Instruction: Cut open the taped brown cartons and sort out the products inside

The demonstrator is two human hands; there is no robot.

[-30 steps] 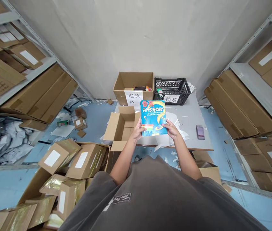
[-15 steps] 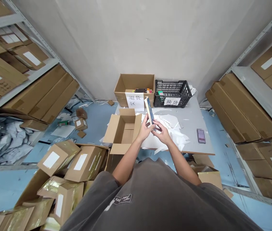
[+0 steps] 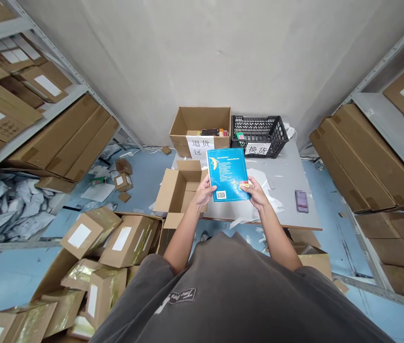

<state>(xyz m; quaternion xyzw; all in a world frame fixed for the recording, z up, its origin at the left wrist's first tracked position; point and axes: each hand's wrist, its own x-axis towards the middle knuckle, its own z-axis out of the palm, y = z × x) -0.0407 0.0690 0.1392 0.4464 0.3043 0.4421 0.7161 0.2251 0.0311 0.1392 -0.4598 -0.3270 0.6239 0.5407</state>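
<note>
A blue book is held up over the table, its back cover with a barcode and small print facing me. My left hand is closed on its left edge, thumb on the cover. On the lower right corner my right hand grips it the same way. Just left of the book stands an open cardboard box, its flaps folded out. Behind it are a labelled carton and a black plastic crate with a paper sign, each with a few items inside.
White paper scraps lie on the grey table, with a blurred purple object at its right. A large carton of taped boxes stands at lower left. Loaded shelves flank both sides.
The book has turned from edge-on to flat, so its blue back cover now faces me. My hands have moved apart to its two sides.
</note>
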